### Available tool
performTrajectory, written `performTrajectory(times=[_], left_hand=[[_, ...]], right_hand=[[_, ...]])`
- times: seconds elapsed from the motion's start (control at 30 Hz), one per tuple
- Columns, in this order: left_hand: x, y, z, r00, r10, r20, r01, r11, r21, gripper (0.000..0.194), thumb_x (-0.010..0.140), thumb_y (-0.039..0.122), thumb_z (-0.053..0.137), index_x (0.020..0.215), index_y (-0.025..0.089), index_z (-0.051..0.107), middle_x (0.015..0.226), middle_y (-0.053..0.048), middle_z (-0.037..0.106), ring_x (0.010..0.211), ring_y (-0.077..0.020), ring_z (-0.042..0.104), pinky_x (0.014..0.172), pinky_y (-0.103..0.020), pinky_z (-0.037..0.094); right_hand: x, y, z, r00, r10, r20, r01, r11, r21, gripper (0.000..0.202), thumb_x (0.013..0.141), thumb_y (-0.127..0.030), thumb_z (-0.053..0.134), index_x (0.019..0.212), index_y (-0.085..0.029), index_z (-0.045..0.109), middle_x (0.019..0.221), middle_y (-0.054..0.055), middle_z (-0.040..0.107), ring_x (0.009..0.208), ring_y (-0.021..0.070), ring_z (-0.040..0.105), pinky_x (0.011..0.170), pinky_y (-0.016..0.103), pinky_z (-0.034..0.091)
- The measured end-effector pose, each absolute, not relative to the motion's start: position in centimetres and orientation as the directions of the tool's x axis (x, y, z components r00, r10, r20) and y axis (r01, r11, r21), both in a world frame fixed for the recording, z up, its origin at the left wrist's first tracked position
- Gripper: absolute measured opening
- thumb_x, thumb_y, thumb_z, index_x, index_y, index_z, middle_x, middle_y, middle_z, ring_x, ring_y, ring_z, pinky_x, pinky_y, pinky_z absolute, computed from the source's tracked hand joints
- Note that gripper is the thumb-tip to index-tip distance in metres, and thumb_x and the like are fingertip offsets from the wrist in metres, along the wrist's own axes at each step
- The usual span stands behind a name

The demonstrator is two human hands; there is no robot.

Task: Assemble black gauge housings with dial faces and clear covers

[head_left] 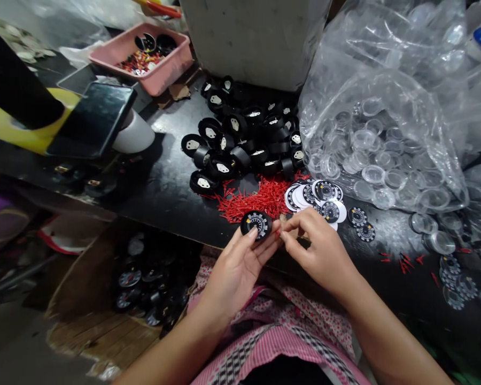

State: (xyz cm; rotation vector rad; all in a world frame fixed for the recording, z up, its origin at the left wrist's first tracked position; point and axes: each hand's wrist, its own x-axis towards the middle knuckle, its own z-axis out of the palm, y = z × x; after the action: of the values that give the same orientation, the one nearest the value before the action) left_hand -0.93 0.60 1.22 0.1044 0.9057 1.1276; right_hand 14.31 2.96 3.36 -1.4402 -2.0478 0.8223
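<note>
Gauge (258, 222), dial figures illegible, is held by the left hand (233, 270). Beside it, the right hand (318, 246) pinches a red piece (278, 232).

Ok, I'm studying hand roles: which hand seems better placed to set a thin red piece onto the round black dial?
Probably the right hand: its thumb and forefinger pinch together beside the dial, apparently on a red piece, while the left hand holds the dial.
</note>
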Motion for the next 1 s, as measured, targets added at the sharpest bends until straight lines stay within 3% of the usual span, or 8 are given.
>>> performTrajectory(times=[0.1, 0.23, 0.47, 0.67, 0.8, 1.0], left_hand=[[-0.7, 0.1, 1.1, 0.075, 0.865, -0.496, -0.685, 0.406, 0.605, 0.020, 0.088, 0.026, 0.064, 0.107, 0.019, 0.067, 0.110, -0.009, 0.075, 0.108, -0.0248, 0.069, 0.100, -0.041, 0.053], [-0.7, -0.2, 1.2, 0.072, 0.894, -0.443, -0.679, 0.370, 0.635, 0.022, 0.090, 0.027, 0.063, 0.111, 0.021, 0.066, 0.110, -0.009, 0.076, 0.109, -0.0249, 0.069, 0.101, -0.043, 0.052], [-0.6, 0.6, 1.2, 0.033, 0.897, -0.442, -0.654, 0.353, 0.669, 0.043, 0.090, 0.031, 0.062, 0.132, 0.026, 0.054, 0.115, -0.008, 0.074, 0.108, -0.0230, 0.070, 0.101, -0.041, 0.051], [0.6, 0.4, -0.1, 0.043, 0.909, -0.416, -0.458, 0.388, 0.800, 0.031, 0.086, 0.032, 0.066, 0.116, 0.028, 0.064, 0.119, -0.004, 0.069, 0.111, -0.0226, 0.065, 0.101, -0.037, 0.049], [0.5, 0.0, -0.2, 0.078, 0.926, -0.370, -0.407, 0.368, 0.836, 0.028, 0.089, 0.033, 0.064, 0.116, 0.030, 0.063, 0.121, -0.002, 0.067, 0.112, -0.0211, 0.062, 0.102, -0.036, 0.045], [0.1, -0.2, 0.5, 0.041, 0.947, -0.320, -0.354, 0.313, 0.881, 0.026, 0.088, 0.032, 0.065, 0.112, 0.026, 0.062, 0.109, -0.003, 0.067, 0.103, -0.0211, 0.063, 0.095, -0.034, 0.047]], right_hand=[[14.1, 2.8, 3.6, -0.308, 0.950, 0.041, 0.717, 0.260, -0.647, 0.005, 0.088, -0.022, 0.060, 0.085, -0.019, 0.057, 0.088, 0.005, 0.062, 0.086, 0.0214, 0.058, 0.078, 0.038, 0.042], [14.2, 2.6, 3.7, -0.292, 0.954, 0.068, 0.751, 0.273, -0.601, 0.008, 0.092, -0.022, 0.058, 0.085, -0.019, 0.057, 0.088, 0.006, 0.063, 0.083, 0.0212, 0.058, 0.077, 0.039, 0.040], [14.6, 2.2, 4.3, -0.224, 0.972, 0.072, 0.539, 0.185, -0.822, 0.013, 0.093, -0.025, 0.059, 0.080, -0.022, 0.058, 0.080, 0.001, 0.061, 0.078, 0.0170, 0.057, 0.072, 0.032, 0.043], [14.0, 2.0, 4.4, -0.234, 0.970, 0.068, 0.605, 0.200, -0.771, 0.011, 0.094, -0.020, 0.054, 0.085, -0.020, 0.061, 0.084, 0.004, 0.062, 0.083, 0.0192, 0.057, 0.078, 0.037, 0.043], [14.1, 1.9, 4.4, -0.241, 0.970, 0.034, 0.666, 0.191, -0.721, 0.012, 0.094, -0.020, 0.054, 0.083, -0.020, 0.059, 0.085, 0.004, 0.061, 0.083, 0.0204, 0.057, 0.079, 0.038, 0.040], [14.1, 1.6, 4.7, -0.229, 0.973, 0.030, 0.629, 0.171, -0.758, 0.013, 0.094, -0.021, 0.052, 0.082, -0.020, 0.057, 0.083, 0.004, 0.060, 0.082, 0.0205, 0.057, 0.077, 0.037, 0.040]])
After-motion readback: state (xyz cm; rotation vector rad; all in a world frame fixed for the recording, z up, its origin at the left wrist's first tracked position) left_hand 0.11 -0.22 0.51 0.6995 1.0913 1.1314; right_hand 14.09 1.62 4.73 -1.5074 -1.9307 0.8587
